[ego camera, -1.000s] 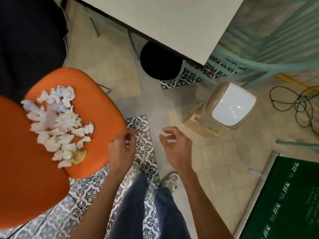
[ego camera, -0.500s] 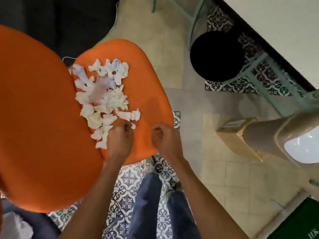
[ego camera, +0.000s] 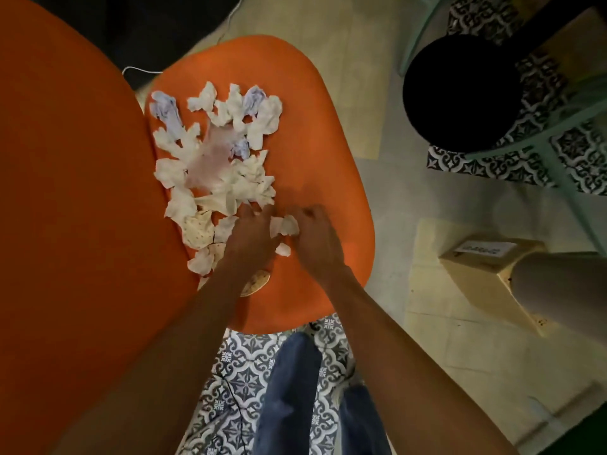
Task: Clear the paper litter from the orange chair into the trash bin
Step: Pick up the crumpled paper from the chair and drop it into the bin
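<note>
Working both grips side by side lets us bunch the crumpled white paper litter (ego camera: 216,152), we judge; it lies mid-seat on the orange moulded chair (ego camera: 312,142). Our right grip (ego camera: 317,241) pinches one scrap (ego camera: 284,225); whether our left grip (ego camera: 253,238), curled over others, holds any we cannot tell. The beige trash bin (ego camera: 565,284) stands right of the chair. Half a second ago both grips were nearer the chair's front edge.
</note>
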The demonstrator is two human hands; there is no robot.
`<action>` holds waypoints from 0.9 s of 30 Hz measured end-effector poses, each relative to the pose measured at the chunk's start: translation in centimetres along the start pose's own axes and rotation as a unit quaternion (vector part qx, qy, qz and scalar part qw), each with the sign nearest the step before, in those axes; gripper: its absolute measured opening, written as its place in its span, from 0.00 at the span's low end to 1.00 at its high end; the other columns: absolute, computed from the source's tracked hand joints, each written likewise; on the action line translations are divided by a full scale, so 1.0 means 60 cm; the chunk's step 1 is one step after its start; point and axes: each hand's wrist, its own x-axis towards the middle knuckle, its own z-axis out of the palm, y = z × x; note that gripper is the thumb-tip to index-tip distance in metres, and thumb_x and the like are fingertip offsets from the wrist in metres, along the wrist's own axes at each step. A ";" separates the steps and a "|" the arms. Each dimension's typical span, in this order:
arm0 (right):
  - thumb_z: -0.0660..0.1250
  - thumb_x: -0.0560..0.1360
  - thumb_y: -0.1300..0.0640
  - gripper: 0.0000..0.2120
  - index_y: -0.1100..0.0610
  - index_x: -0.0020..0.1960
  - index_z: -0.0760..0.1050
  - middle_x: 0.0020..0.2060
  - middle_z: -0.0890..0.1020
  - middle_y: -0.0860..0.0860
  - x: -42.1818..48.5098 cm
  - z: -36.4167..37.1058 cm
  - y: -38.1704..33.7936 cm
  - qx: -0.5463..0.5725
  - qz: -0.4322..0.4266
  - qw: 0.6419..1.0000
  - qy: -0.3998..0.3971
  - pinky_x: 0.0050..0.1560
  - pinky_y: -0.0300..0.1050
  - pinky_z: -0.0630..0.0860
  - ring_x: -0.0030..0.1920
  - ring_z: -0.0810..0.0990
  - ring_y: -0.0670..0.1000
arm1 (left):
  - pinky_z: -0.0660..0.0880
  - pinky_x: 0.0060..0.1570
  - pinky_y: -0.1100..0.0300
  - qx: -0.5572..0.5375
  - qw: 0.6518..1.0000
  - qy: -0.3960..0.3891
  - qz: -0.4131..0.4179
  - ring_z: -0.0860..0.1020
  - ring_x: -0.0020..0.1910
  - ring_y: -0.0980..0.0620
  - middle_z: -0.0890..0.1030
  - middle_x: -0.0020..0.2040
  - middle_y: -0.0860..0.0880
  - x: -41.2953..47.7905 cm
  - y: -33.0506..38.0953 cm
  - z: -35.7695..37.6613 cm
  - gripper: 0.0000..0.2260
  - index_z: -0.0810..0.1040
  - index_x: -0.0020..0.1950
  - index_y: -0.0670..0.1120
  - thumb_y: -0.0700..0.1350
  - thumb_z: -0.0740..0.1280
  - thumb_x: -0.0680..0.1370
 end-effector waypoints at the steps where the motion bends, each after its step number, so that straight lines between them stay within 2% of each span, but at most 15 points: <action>1: 0.67 0.82 0.62 0.18 0.54 0.71 0.77 0.68 0.74 0.57 0.003 0.007 0.004 -0.008 -0.003 1.000 -0.010 0.59 0.55 0.81 0.64 0.78 0.59 | 0.75 0.68 0.41 0.005 1.000 -0.009 0.002 0.74 0.70 0.33 0.69 0.74 0.36 0.007 -0.006 0.005 0.29 0.71 0.77 0.47 0.51 0.75 0.79; 4: 0.70 0.81 0.65 0.16 0.59 0.69 0.79 0.68 0.74 0.58 0.011 0.027 0.024 -0.037 0.002 0.999 -0.021 0.59 0.44 0.78 0.64 0.78 0.58 | 0.75 0.66 0.47 0.010 1.000 -0.003 0.012 0.76 0.67 0.37 0.70 0.72 0.37 0.018 -0.016 0.008 0.28 0.75 0.74 0.45 0.53 0.77 0.77; 6: 0.70 0.82 0.63 0.13 0.56 0.66 0.79 0.65 0.75 0.53 0.012 0.028 0.032 -0.018 0.022 0.999 -0.015 0.55 0.34 0.73 0.62 0.79 0.55 | 0.76 0.62 0.48 -0.001 1.000 0.004 0.018 0.77 0.65 0.38 0.75 0.67 0.37 0.021 -0.020 0.007 0.29 0.78 0.71 0.43 0.54 0.79 0.75; 7: 0.69 0.82 0.62 0.11 0.56 0.63 0.80 0.62 0.76 0.52 0.012 0.027 0.034 -0.003 0.026 1.000 -0.009 0.53 0.33 0.72 0.60 0.80 0.56 | 0.76 0.60 0.48 -0.009 1.000 0.008 0.023 0.77 0.63 0.38 0.77 0.64 0.37 0.021 -0.021 0.005 0.29 0.79 0.69 0.41 0.55 0.80 0.74; 9: 0.69 0.80 0.64 0.06 0.58 0.55 0.80 0.57 0.78 0.55 0.011 0.021 0.035 0.027 0.033 0.999 0.003 0.49 0.45 0.78 0.52 0.81 0.58 | 0.75 0.53 0.46 -0.041 0.999 -0.002 0.023 0.78 0.59 0.37 0.80 0.58 0.36 0.021 -0.018 -0.001 0.28 0.81 0.62 0.38 0.55 0.81 0.71; 11: 0.70 0.79 0.64 0.06 0.55 0.49 0.77 0.51 0.79 0.53 0.008 0.006 0.037 0.066 0.046 0.997 0.017 0.45 0.52 0.79 0.45 0.79 0.55 | 0.71 0.45 0.51 -0.084 0.996 -0.007 0.028 0.79 0.53 0.37 0.81 0.51 0.39 0.019 -0.012 -0.009 0.22 0.80 0.57 0.39 0.52 0.81 0.72; 13: 0.73 0.79 0.61 0.09 0.50 0.47 0.76 0.45 0.80 0.50 0.007 -0.014 0.035 0.119 0.046 0.991 0.041 0.42 0.49 0.76 0.41 0.77 0.48 | 0.70 0.42 0.54 -0.131 0.990 0.000 0.048 0.80 0.48 0.40 0.81 0.48 0.42 0.013 -0.004 -0.017 0.17 0.77 0.59 0.42 0.48 0.76 0.76; 15: 0.76 0.78 0.58 0.07 0.48 0.49 0.80 0.47 0.80 0.48 0.006 -0.032 0.029 0.162 0.053 0.983 0.071 0.43 0.38 0.74 0.42 0.77 0.42 | 0.73 0.38 0.54 -0.189 0.979 0.005 0.075 0.80 0.45 0.44 0.79 0.47 0.46 0.003 0.006 -0.030 0.14 0.71 0.64 0.47 0.47 0.69 0.81; 17: 0.77 0.77 0.56 0.07 0.46 0.52 0.84 0.51 0.80 0.48 0.003 -0.044 0.017 0.186 0.068 0.975 0.096 0.49 0.30 0.75 0.48 0.77 0.38 | 0.79 0.40 0.51 -0.252 0.964 -0.028 0.074 0.82 0.45 0.48 0.80 0.49 0.49 -0.006 0.022 -0.045 0.13 0.68 0.67 0.52 0.44 0.63 0.83; 19: 0.77 0.77 0.56 0.06 0.47 0.53 0.86 0.51 0.83 0.48 0.002 -0.051 0.002 0.202 0.061 0.970 0.119 0.54 0.35 0.78 0.50 0.79 0.40 | 0.82 0.53 0.44 -0.338 0.938 -0.070 0.042 0.83 0.53 0.47 0.82 0.56 0.48 -0.011 0.035 -0.061 0.16 0.70 0.69 0.56 0.50 0.60 0.81; 21: 0.75 0.78 0.60 0.06 0.52 0.54 0.87 0.50 0.87 0.46 -0.003 -0.061 -0.019 0.240 0.046 0.962 0.117 0.54 0.37 0.80 0.50 0.81 0.39 | 0.81 0.62 0.42 -0.410 0.907 -0.093 0.006 0.83 0.59 0.49 0.84 0.60 0.49 -0.013 0.046 -0.070 0.17 0.74 0.67 0.58 0.57 0.61 0.79; 22: 0.74 0.78 0.62 0.07 0.55 0.55 0.87 0.48 0.87 0.44 -0.006 -0.066 -0.029 0.268 0.042 0.956 0.107 0.53 0.33 0.79 0.48 0.82 0.37 | 0.81 0.63 0.43 -0.423 0.901 -0.094 0.005 0.84 0.59 0.51 0.85 0.59 0.50 -0.017 0.053 -0.077 0.15 0.76 0.65 0.57 0.58 0.63 0.80; 24: 0.73 0.78 0.67 0.10 0.59 0.58 0.85 0.46 0.86 0.43 -0.010 -0.073 -0.046 0.328 0.040 0.940 0.086 0.49 0.27 0.77 0.46 0.83 0.32 | 0.82 0.59 0.46 -0.396 0.917 -0.052 0.018 0.85 0.55 0.54 0.86 0.55 0.52 -0.019 0.055 -0.084 0.12 0.78 0.61 0.54 0.59 0.64 0.83; 27: 0.73 0.79 0.69 0.12 0.58 0.60 0.79 0.50 0.88 0.50 -0.011 -0.074 -0.066 0.394 0.042 0.916 0.060 0.49 0.31 0.79 0.49 0.86 0.37 | 0.83 0.53 0.45 -0.365 0.931 0.033 -0.002 0.84 0.51 0.50 0.85 0.54 0.48 -0.016 0.029 -0.089 0.10 0.78 0.59 0.50 0.52 0.60 0.87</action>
